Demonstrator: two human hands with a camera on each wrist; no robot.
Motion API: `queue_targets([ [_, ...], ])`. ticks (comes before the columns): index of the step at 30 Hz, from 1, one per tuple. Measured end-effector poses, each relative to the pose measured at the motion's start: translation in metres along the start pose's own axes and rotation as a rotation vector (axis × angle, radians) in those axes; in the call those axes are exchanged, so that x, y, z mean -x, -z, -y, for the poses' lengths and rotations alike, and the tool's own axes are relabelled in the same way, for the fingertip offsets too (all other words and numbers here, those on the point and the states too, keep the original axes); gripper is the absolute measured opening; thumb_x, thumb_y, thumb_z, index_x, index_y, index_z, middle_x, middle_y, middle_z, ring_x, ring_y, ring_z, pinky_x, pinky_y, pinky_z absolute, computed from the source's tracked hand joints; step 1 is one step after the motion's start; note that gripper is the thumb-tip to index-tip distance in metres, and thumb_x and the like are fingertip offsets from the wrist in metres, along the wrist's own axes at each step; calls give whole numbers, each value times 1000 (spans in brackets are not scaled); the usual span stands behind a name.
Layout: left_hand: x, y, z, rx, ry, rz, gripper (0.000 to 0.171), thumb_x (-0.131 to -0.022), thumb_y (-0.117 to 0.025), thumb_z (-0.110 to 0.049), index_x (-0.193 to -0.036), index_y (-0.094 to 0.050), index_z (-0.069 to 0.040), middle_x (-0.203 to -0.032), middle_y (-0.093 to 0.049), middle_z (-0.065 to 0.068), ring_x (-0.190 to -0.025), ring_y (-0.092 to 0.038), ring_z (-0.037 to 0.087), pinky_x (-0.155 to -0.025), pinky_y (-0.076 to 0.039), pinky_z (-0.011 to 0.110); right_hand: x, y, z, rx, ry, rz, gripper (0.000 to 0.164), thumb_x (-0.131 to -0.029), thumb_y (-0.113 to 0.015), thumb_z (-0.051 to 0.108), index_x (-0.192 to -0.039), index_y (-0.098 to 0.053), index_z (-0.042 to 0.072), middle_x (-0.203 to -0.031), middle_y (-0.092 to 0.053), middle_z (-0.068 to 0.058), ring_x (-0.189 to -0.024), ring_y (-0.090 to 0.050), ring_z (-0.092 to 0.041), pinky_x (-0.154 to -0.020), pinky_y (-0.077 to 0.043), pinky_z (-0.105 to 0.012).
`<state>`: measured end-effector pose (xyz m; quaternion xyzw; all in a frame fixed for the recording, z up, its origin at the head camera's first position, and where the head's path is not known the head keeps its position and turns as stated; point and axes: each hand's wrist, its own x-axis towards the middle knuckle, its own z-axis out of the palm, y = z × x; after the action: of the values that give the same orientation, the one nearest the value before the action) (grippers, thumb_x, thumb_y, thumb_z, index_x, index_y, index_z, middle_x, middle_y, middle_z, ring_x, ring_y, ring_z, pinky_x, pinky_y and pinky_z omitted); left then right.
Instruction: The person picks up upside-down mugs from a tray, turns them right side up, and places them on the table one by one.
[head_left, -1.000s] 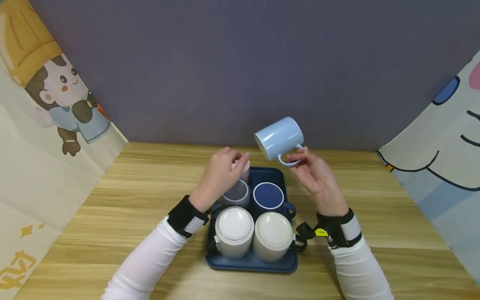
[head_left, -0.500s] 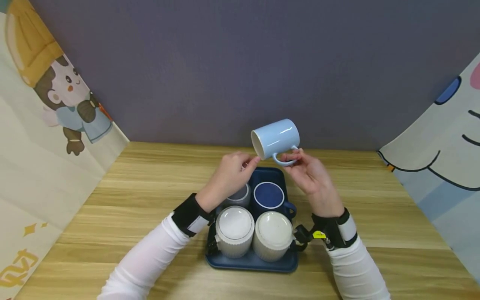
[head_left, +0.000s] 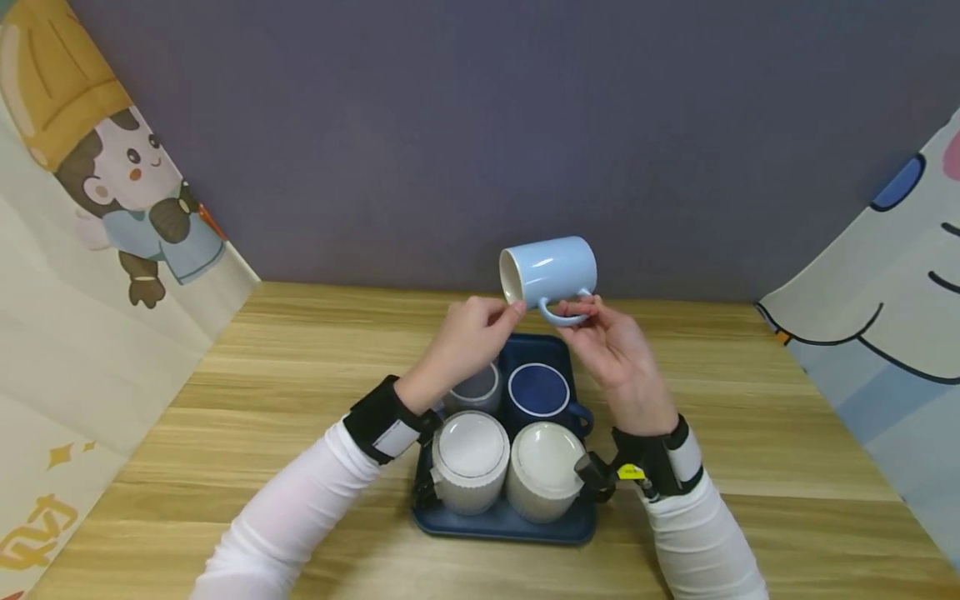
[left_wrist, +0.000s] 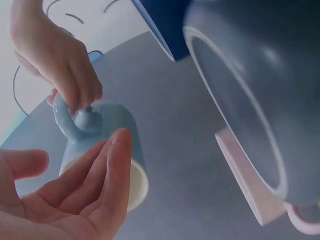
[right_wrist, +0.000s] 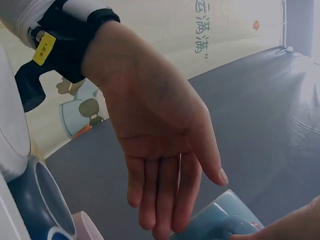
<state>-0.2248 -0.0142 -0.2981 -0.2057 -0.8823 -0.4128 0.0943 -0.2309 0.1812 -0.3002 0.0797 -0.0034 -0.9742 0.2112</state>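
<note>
Wood-grain table (head_left: 787, 458); dark backdrop (head_left: 465, 150) behind; cartoon panel (head_left: 67, 350) left (figure (head_left: 131, 187) in yellow hat (head_left: 56, 92)); pale printed panel (head_left: 892, 333) right.

Left grip (head_left: 467, 337): our fingers (left_wrist: 117, 160) are almost straight, thumb (left_wrist: 27, 163) apart.
Right grip (head_left: 617, 350): our fingers are curled.
Forearms (head_left: 300, 500): we stretch both forward.

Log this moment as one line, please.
right grip: holds light-blue mug by handle | left grip: at mug's rim, contact unclear | mug: sideways, mouth leftward | tray: holds upturned mugs
</note>
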Motion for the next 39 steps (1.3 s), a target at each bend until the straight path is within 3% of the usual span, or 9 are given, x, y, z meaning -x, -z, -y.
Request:
queue_targets([
  [4, -3, 1, -3, 44, 49, 40, 40, -99, -47, -35, -74, -68, -12, -68, -63, 2, -60, -55, 10, -55, -42, 24, 0, -3, -7, -41, -2, -6, 17, -103, -34, 19, -94, -34, 4, -82, -37, -9, -70, -42, -20, -89, -39, -33],
  [7, -6, 2, -5, 91, 81, 59, 40, -99, -47, -34, -76, -70, -10, -76, -68, 7, -68, -60, 13, -61, -45, 24, 0, -5, -11, -62, -1, 4, 17, -103, -33, 20, -95, -34, 5, -80, -37, -9, -69, -42, -21, -94, -38, -31],
  [14, -1, 6, -12, 457, 195, 70, 36, -99, -50, -21, -101, -68, 10, -95, -70, 24, -88, -69, 33, -71, -57, 29, 7, -2, -27, -28, 40, 58, 18, -104, -32, 20, -95, -35, 5, -80, -38, -9, -71, -43, -21, -106, -31, -27],
  [21, 8, 11, -16, 663, 282, 68, 33, -97, -53, -18, -108, -65, 11, -99, -69, 25, -93, -69, 32, -78, -56, 34, 14, 2, -48, 35, 89, 110, 20, -103, -32, 22, -95, -36, 5, -80, -40, -9, -72, -45, -20, -109, -30, -29],
  [26, 15, 13, -13, 750, 322, 57, 32, -97, -55, -18, -110, -64, 11, -101, -68, 27, -90, -70, 28, -80, -56, 35, 17, 8, -60, 60, 107, 129, 16, -103, -31, 22, -100, -36, 7, -84, -41, -8, -78, -47, -20, -112, -29, -31],
  [33, 19, 8, -8, 779, 336, -20, 32, -95, -58, -19, -105, -66, 10, -96, -70, 24, -79, -71, 24, -77, -56, 36, 17, 15, -69, 85, 134, 156, 13, -103, -31, 20, -103, -35, 7, -87, -42, -7, -82, -47, -20, -116, -21, -32],
  [39, 21, 3, -4, 800, 358, -53, 31, -94, -60, -19, -102, -66, 10, -85, -70, 14, -67, -68, 15, -77, -56, 40, 17, 21, -72, 112, 133, 175, 13, -103, -30, 19, -104, -35, 7, -88, -43, -8, -83, -47, -20, -117, -18, -32],
])
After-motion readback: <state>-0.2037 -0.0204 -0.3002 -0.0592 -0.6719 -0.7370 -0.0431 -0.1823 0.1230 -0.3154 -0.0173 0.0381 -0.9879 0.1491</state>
